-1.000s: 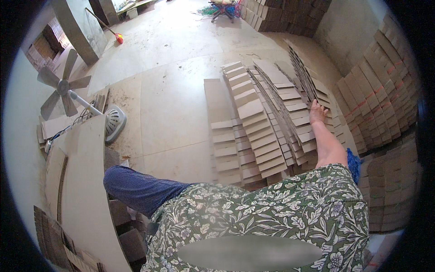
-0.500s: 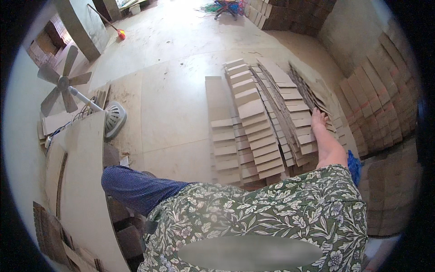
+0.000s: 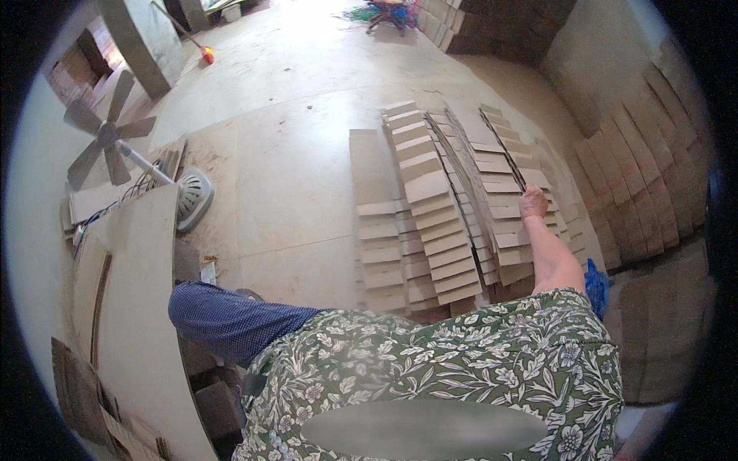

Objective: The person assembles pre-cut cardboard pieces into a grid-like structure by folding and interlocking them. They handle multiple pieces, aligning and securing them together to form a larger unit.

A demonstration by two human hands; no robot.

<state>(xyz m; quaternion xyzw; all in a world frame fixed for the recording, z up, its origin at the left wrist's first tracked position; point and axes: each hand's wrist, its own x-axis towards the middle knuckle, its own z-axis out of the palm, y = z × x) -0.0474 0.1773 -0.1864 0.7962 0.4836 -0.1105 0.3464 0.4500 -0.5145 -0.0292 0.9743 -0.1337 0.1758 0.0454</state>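
Curling at the right-hand row of overlapping cardboard pieces, the right hand.
Its fingers, spread half a second ago, now bend in, any hold unclear; the row, previously dark-edged, shows pale staggered faces, like the neighbouring row.

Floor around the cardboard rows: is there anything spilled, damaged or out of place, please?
Nothing looks spilled or clearly damaged. Small dark bits lie scattered on the pale floor, to the left of the cardboard rows and farther away; they look like stray litter, though too small to identify.
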